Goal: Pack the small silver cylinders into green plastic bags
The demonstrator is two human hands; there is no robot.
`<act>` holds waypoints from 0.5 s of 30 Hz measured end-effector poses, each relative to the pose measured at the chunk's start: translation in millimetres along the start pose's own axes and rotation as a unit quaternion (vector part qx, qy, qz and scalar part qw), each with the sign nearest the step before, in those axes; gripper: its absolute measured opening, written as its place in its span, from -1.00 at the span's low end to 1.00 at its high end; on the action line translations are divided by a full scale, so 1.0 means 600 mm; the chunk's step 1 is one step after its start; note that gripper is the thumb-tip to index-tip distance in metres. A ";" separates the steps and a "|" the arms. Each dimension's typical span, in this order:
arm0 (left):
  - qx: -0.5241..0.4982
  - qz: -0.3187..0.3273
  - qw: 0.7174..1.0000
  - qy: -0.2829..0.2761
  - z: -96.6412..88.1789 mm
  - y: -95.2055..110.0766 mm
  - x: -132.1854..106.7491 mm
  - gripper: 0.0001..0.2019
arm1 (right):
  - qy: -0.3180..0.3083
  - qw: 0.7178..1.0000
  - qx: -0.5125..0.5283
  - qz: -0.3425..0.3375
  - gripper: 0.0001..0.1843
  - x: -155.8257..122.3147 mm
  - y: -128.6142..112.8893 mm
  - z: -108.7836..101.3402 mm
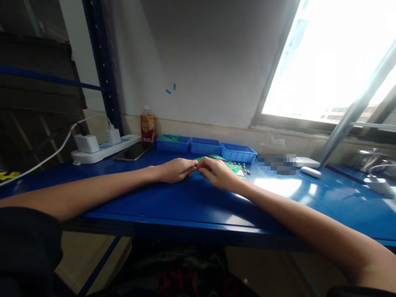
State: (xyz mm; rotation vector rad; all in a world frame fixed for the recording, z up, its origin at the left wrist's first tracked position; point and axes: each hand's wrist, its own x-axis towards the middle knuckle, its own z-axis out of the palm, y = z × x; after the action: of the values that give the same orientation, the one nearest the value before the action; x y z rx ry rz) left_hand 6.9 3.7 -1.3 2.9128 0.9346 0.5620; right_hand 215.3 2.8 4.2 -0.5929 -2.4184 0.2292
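My left hand [178, 169] and my right hand [217, 173] meet fingertip to fingertip just above the blue tabletop [173, 202]. Both are closed in a pinch, and whatever lies between the fingers is hidden or too small to make out. Right behind my right hand lies a green plastic bag [235, 168]. Small metal parts [244, 168] are scattered on and beside it. Farther back, three blue plastic bins stand in a row: a left bin [173, 145] with green material inside, a middle bin [206, 147] and a right bin [239, 154].
At the left are a smartphone [133, 152], a white power strip [93, 156] with plugged-in chargers, and a drink bottle [148, 127] by the wall. To the right lie a white case [311, 172], a white box [307, 162], and a metal pot [369, 160] near a white plug.
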 end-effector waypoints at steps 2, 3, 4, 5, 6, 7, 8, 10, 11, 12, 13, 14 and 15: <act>0.002 0.004 1.000 0.001 0.000 0.001 0.000 -0.75 | -0.002 1.000 0.012 0.012 -0.90 0.000 -0.002 -0.001; 0.001 0.007 1.000 0.002 0.000 0.001 0.000 -0.75 | -0.001 1.000 0.016 0.015 -0.90 0.000 -0.004 -0.001; 0.000 0.009 1.000 0.003 0.000 0.002 -0.001 -0.75 | 0.000 1.000 0.018 0.017 -0.90 -0.001 -0.005 -0.001; -0.001 0.010 1.000 0.004 -0.001 0.003 -0.001 -0.74 | 0.002 1.000 0.018 0.018 -0.89 -0.001 -0.006 -0.001; -0.002 0.010 1.000 0.004 -0.001 0.004 -0.001 -0.74 | 0.004 1.000 0.017 0.019 -0.89 -0.001 -0.007 -0.001; -0.004 0.008 1.000 0.004 -0.001 0.005 -0.001 -0.74 | 0.006 1.000 0.015 0.021 -0.89 -0.001 -0.008 -0.001; -0.005 0.006 1.000 0.003 -0.002 0.006 -0.001 -0.74 | 0.009 1.000 0.015 0.023 -0.88 -0.001 -0.009 -0.001; -0.008 0.004 1.000 0.001 -0.002 0.007 -0.001 -0.73 | 0.013 0.999 0.017 0.025 -0.88 0.000 -0.009 -0.001; -0.009 0.004 1.000 0.000 -0.002 0.007 -0.001 -0.74 | 0.014 0.999 0.020 0.025 -0.87 0.000 -0.009 -0.001; -0.010 0.005 1.000 -0.002 -0.002 0.008 -0.001 -0.74 | 0.016 0.999 0.024 0.026 -0.86 0.000 -0.008 -0.001; -0.013 0.007 1.000 -0.004 -0.002 0.008 -0.002 -0.75 | 0.018 0.999 0.029 0.027 -0.85 0.000 -0.007 0.000; -0.017 0.008 1.000 -0.006 -0.002 0.008 -0.002 -0.75 | 0.019 0.999 0.033 0.030 -0.85 0.001 -0.005 0.001; -0.020 0.007 1.000 -0.007 -0.002 0.008 -0.002 -0.76 | 0.021 0.999 0.038 0.033 -0.84 0.001 -0.004 0.001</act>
State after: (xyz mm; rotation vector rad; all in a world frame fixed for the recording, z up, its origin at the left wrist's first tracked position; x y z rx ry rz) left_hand 8.2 -0.9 0.0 2.8859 0.8916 0.5540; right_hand 213.5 1.1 4.8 -0.6373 -2.3408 0.3311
